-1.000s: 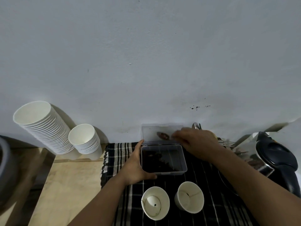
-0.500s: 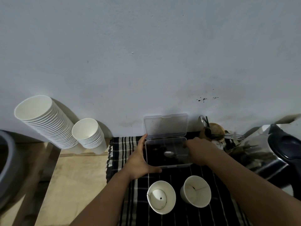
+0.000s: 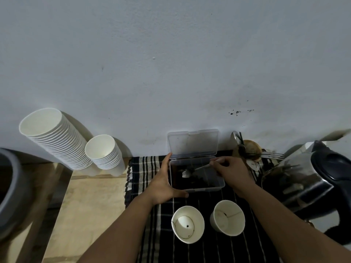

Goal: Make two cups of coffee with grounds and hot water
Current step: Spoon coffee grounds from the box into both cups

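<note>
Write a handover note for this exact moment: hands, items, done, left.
Left hand: fingers flat against the box, bracing it.
Right hand: pinches the spoon, bowl inside the box over the grounds.
Lid open. Left cup and right cup in front of the box, empty bar specks. Kettle on the right.
Done: box opened, cups set out.
Left: spoon grounds into both cups, add hot water.

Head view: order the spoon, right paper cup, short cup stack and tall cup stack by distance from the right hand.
1. Spoon, pinched in the right hand.
2. Right paper cup, nearer the person.
3. Short cup stack, left by wall.
4. Tall cup stack, farthest left.
</note>
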